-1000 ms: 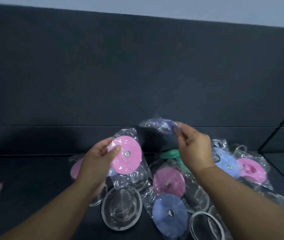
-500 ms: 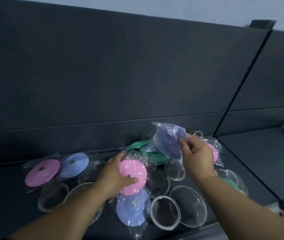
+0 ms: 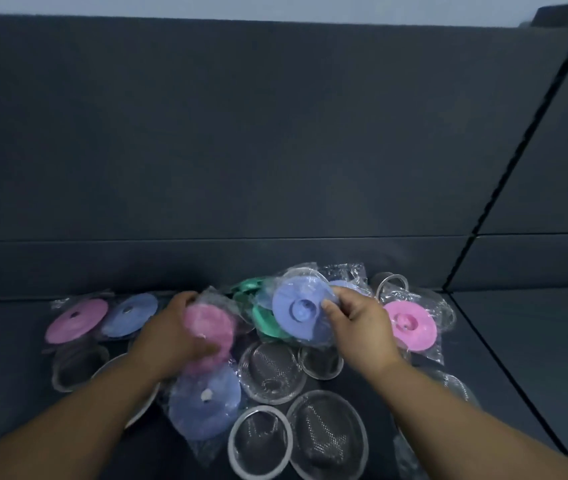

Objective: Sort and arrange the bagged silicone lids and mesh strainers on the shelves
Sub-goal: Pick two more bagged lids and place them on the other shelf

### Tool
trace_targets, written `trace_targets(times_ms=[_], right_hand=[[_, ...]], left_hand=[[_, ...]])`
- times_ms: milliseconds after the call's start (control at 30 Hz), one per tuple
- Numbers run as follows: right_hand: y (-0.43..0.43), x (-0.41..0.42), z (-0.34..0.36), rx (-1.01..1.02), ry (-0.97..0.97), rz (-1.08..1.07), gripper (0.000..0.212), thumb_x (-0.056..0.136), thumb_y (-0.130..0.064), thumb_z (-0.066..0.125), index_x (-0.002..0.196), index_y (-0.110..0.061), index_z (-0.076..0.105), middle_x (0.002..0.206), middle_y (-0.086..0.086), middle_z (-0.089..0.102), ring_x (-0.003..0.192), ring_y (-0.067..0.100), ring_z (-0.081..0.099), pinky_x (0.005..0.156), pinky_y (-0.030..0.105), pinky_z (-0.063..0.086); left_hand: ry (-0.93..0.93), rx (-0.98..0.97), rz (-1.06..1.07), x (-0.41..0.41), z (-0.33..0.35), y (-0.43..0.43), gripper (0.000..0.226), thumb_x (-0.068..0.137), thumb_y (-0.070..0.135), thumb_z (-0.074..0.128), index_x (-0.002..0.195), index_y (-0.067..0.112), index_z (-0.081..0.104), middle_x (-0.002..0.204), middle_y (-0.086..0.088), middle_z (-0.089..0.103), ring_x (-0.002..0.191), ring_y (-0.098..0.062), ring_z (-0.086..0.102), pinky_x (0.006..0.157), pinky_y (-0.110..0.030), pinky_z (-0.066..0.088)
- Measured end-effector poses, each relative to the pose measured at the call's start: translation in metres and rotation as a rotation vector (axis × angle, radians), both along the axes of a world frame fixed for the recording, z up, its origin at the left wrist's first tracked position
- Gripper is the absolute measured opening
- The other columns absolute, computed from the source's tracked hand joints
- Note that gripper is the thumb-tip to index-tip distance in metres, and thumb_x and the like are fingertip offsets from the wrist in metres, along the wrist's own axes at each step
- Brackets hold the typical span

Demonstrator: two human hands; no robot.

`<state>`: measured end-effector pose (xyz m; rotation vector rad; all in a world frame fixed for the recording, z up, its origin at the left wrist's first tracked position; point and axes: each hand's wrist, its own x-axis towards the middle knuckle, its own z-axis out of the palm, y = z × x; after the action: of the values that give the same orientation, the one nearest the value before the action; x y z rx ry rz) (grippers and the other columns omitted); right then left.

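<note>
A heap of bagged silicone lids and mesh strainers lies on the dark shelf (image 3: 5, 358). My left hand (image 3: 168, 336) grips a bagged pink lid (image 3: 211, 329) above a bagged blue lid (image 3: 206, 403). My right hand (image 3: 358, 327) pinches a bagged blue lid (image 3: 296, 308) tilted up over green lids (image 3: 265, 323). Another pink lid (image 3: 410, 325) lies to the right. Further left lie a pink lid (image 3: 76, 320) and a blue lid (image 3: 130, 315) side by side. Mesh strainers (image 3: 272, 372) fill the front of the heap.
The shelf's dark back panel (image 3: 241, 133) rises right behind the heap. A black divider line (image 3: 493, 355) runs along the right, with another shelf section (image 3: 552, 341) beyond it. More strainers (image 3: 327, 434) sit near the front edge.
The view swung back left and nearer. My right hand lowered its blue lid toward the heap and turned its face to me. My left hand still holds the pink lid.
</note>
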<state>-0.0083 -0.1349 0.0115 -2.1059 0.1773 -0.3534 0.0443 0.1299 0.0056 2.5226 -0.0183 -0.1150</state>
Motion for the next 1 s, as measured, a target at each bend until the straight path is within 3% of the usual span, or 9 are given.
trace_targets(times_ms=[67, 167, 233, 333, 500, 767, 867, 933, 1000], right_hand=[[-0.005, 0.000, -0.002, 0.044, -0.045, -0.004, 0.010, 0.092, -0.017, 0.059, 0.087, -0.017, 0.068, 0.077, 0.001, 0.071, 0.078, 0.020, 0.065, 0.072, 0.029, 0.053], [-0.020, -0.005, 0.004, 0.169, -0.149, -0.086, 0.021, 0.092, -0.014, 0.059, 0.085, -0.033, 0.067, 0.076, -0.013, 0.070, 0.073, 0.002, 0.063, 0.071, 0.017, 0.049], [-0.033, -0.008, 0.011, 0.268, -0.189, -0.161, 0.017, 0.092, -0.013, 0.058, 0.088, -0.027, 0.067, 0.073, -0.011, 0.069, 0.067, -0.003, 0.059, 0.067, 0.013, 0.047], [-0.051, -0.012, 0.012, 0.304, -0.178, -0.231, 0.012, 0.092, -0.015, 0.058, 0.085, -0.015, 0.067, 0.075, 0.007, 0.069, 0.067, 0.010, 0.057, 0.068, 0.027, 0.048], [-0.052, -0.029, -0.008, 0.265, -0.063, -0.285, 0.014, 0.092, -0.016, 0.059, 0.081, -0.016, 0.067, 0.072, 0.002, 0.070, 0.062, 0.011, 0.058, 0.057, 0.015, 0.045], [-0.019, -0.044, -0.030, 0.223, 0.022, -0.368, 0.019, 0.090, -0.027, 0.059, 0.086, -0.009, 0.062, 0.075, 0.012, 0.068, 0.064, 0.026, 0.062, 0.069, 0.043, 0.054], [0.003, -0.044, -0.028, 0.188, 0.032, -0.385, 0.018, 0.091, -0.021, 0.060, 0.079, -0.007, 0.060, 0.065, 0.010, 0.062, 0.058, 0.013, 0.048, 0.063, 0.035, 0.050], [0.015, -0.045, -0.022, 0.183, 0.006, -0.430, 0.019, 0.091, -0.018, 0.060, 0.076, -0.007, 0.060, 0.059, 0.005, 0.057, 0.057, 0.013, 0.045, 0.060, 0.031, 0.044], [0.023, -0.046, -0.018, 0.163, -0.035, -0.486, 0.016, 0.090, -0.019, 0.059, 0.078, -0.010, 0.062, 0.061, 0.006, 0.060, 0.057, 0.017, 0.048, 0.062, 0.034, 0.048]], left_hand=[[-0.051, -0.062, 0.056, -0.004, 0.010, -0.006, 0.095, 0.055, 0.029, 0.089, 0.135, 0.023, 0.038, 0.121, -0.003, 0.057, 0.096, -0.019, 0.053, 0.077, -0.026, 0.040], [-0.152, -0.249, 0.059, -0.014, 0.024, -0.028, 0.087, 0.053, 0.020, 0.090, 0.126, 0.025, 0.045, 0.109, 0.002, 0.056, 0.091, -0.017, 0.053, 0.075, -0.025, 0.040], [-0.160, -0.380, 0.022, -0.021, 0.030, -0.051, 0.083, 0.052, 0.018, 0.091, 0.121, 0.028, 0.046, 0.102, 0.008, 0.057, 0.086, -0.012, 0.055, 0.072, -0.023, 0.044], [-0.126, -0.473, -0.037, -0.028, 0.023, -0.085, 0.078, 0.050, 0.021, 0.092, 0.113, 0.036, 0.047, 0.099, 0.017, 0.058, 0.086, -0.002, 0.057, 0.072, -0.016, 0.045], [-0.092, -0.380, -0.092, -0.027, -0.003, -0.104, 0.074, 0.056, 0.020, 0.089, 0.116, 0.033, 0.048, 0.105, 0.005, 0.061, 0.089, -0.012, 0.058, 0.076, -0.022, 0.043], [-0.147, -0.230, -0.091, -0.021, -0.001, -0.061, 0.075, 0.064, 0.019, 0.083, 0.128, 0.025, 0.044, 0.073, 0.011, 0.054, 0.067, 0.002, 0.048, 0.059, -0.021, 0.037], [-0.139, -0.244, -0.098, -0.016, -0.001, -0.035, 0.074, 0.062, 0.019, 0.085, 0.125, 0.023, 0.046, 0.081, 0.007, 0.057, 0.069, -0.010, 0.054, 0.060, -0.022, 0.040], [-0.165, -0.265, -0.142, -0.012, 0.000, -0.022, 0.068, 0.060, 0.020, 0.087, 0.116, 0.023, 0.048, 0.093, 0.004, 0.058, 0.078, -0.017, 0.054, 0.066, -0.025, 0.041], [-0.162, -0.360, -0.164, -0.009, 0.005, -0.015, 0.061, 0.061, 0.018, 0.087, 0.107, 0.026, 0.048, 0.089, 0.007, 0.056, 0.079, -0.017, 0.054, 0.062, -0.024, 0.041]])
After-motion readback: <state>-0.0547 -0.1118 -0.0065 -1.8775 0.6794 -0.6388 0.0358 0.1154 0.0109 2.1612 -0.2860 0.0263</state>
